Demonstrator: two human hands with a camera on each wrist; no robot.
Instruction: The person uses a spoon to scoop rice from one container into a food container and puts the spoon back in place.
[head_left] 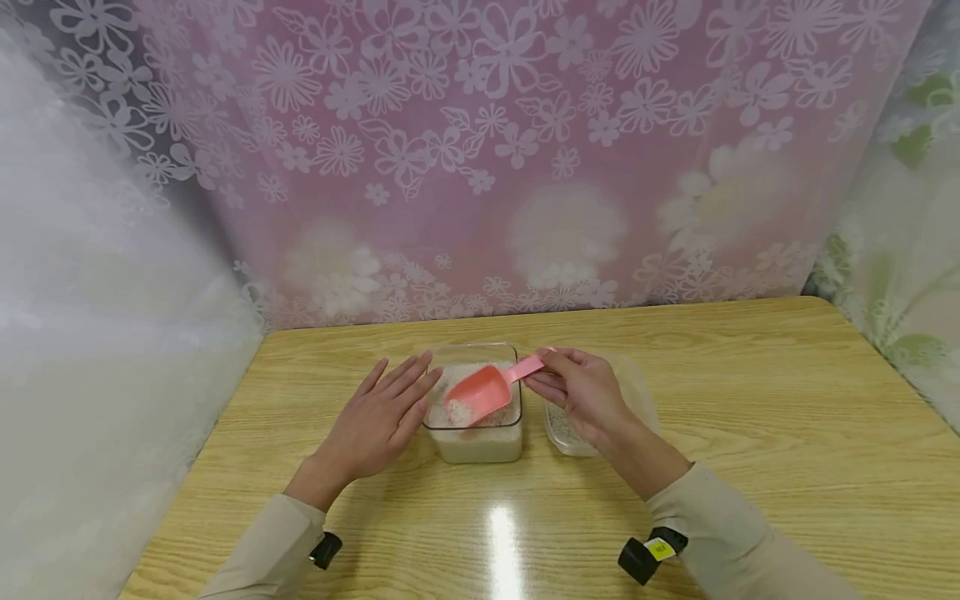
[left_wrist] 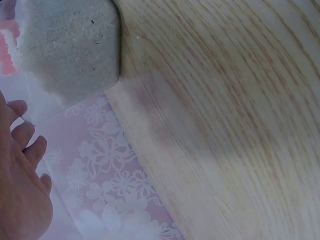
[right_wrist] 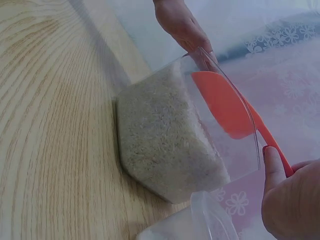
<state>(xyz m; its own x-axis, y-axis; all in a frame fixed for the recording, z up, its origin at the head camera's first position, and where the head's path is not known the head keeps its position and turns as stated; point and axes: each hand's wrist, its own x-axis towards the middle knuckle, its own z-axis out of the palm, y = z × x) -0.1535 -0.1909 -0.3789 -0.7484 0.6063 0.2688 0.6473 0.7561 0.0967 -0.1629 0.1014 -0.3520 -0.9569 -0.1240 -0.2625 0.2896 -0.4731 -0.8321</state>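
Observation:
A clear square container (head_left: 480, 446) of white rice (left_wrist: 70, 50) stands on the table. My right hand (head_left: 581, 392) pinches the handle of a pink scoop (head_left: 480, 392), whose bowl is tilted inside the container with a little rice near its tip. In the right wrist view the orange-looking scoop (right_wrist: 225, 107) shows through the clear wall, above most of the rice. With fingers straight, my left hand (head_left: 378, 421) rests against the container's left rim. A second, lower clear container (head_left: 566, 433) with some grain in it sits partly hidden under my right hand.
The wooden table (head_left: 750, 417) reaches to a pink floral curtain (head_left: 450, 167) at the back. A whitish curtain (head_left: 112, 292) hangs along the left side, and a floral one (head_left: 892, 250) on the right. Light glares on the table in front of the container.

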